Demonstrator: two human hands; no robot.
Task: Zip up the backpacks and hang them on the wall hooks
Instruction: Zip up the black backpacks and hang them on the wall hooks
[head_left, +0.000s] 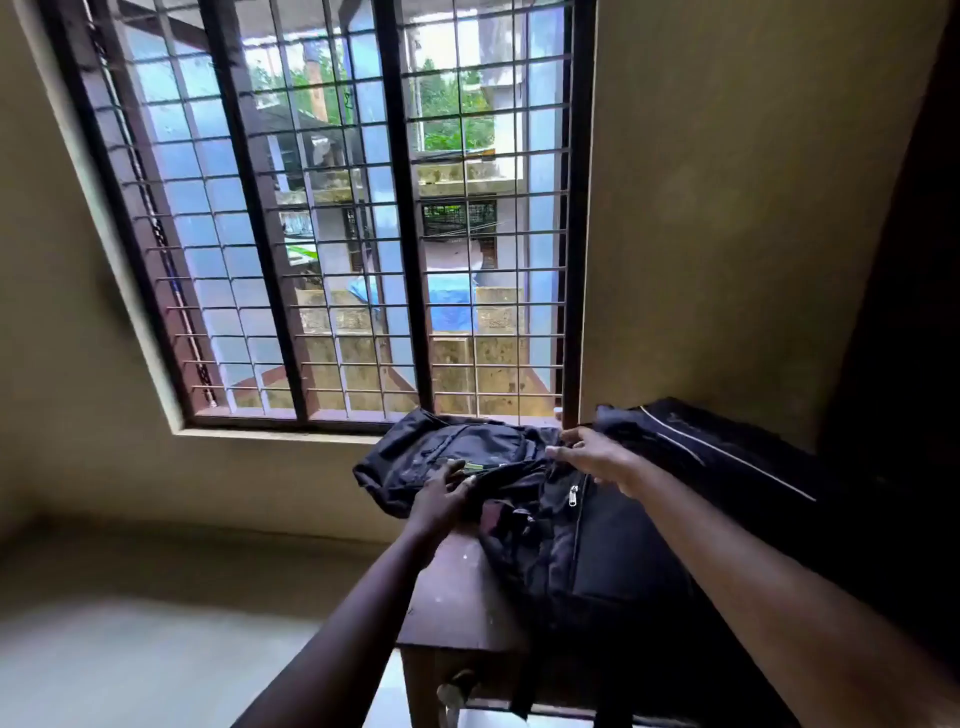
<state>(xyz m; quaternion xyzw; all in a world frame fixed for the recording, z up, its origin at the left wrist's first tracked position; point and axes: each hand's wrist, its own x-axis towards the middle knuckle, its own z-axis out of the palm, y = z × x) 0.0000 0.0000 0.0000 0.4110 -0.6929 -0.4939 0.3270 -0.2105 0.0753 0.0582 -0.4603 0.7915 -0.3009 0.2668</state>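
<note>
Nearest me, the counter (457, 597) is carrying three dark bags, and both of the person's arms are reaching out over it. The near bag (613, 561) is lying across the counter's right side, showing a silver zip pull (573, 496) near its far end, with the zip line running back towards me. Left of that pull the cloth is bunching up and seems to be gaping, so I am judging this bag only partly zipped, though the dark fabric is hiding much.

The left grip (441, 493) is resting on that bunched edge with its fingers nearly straight and spread wide, holding nothing I can make out. The right grip (592, 457) is curling its fingers over the bag's far corner and appears to be holding the cloth there, probably bracing it for a zip.

Beyond the left fingertips, the left bag (415, 457) is lying flat under the window (337, 208). I cannot tell whether its zips are closed. To the right, the striped bag (727, 452) is lying against the wall, just behind the right grip.

So the job is looking early: all three bags are sitting on the counter, none is hanging, and no hooks are showing from here. The zipping is underway at best, and all the hanging is left to do.
</note>
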